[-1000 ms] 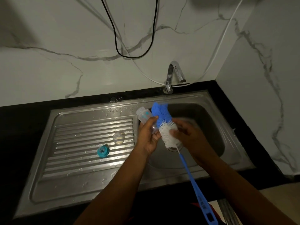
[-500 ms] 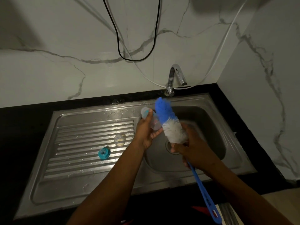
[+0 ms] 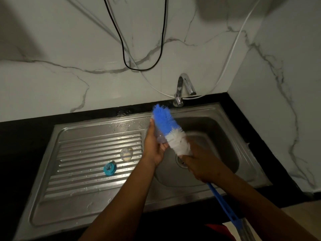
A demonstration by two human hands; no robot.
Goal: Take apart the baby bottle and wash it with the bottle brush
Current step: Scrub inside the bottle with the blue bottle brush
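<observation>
Scrubbing stage: left hand [image 3: 153,146] wraps the clear plastic bottle body [image 3: 160,138] over the steel sink basin [image 3: 217,136], right hand [image 3: 202,164] grips the blue-and-white bristle brush [image 3: 171,129] alongside it (teal collar [image 3: 109,169] and clear teat [image 3: 126,154] sit on the drainboard). Next, I'd guess, bristles go into the bottle's mouth.

Over the sink basin [image 3: 217,136] the way is crowded: the left hand [image 3: 154,146] with the clear bottle [image 3: 160,138] and the right hand [image 3: 201,164] with the bottle brush [image 3: 171,129] fill its left and middle, and the tap [image 3: 184,87] overhangs the back rim. The ribbed drainboard [image 3: 83,171] lies mostly open, with only the teal ring [image 3: 109,169] and the clear teat [image 3: 126,154] near its middle. The basin's right side stays open up to the side wall [image 3: 278,101].
</observation>
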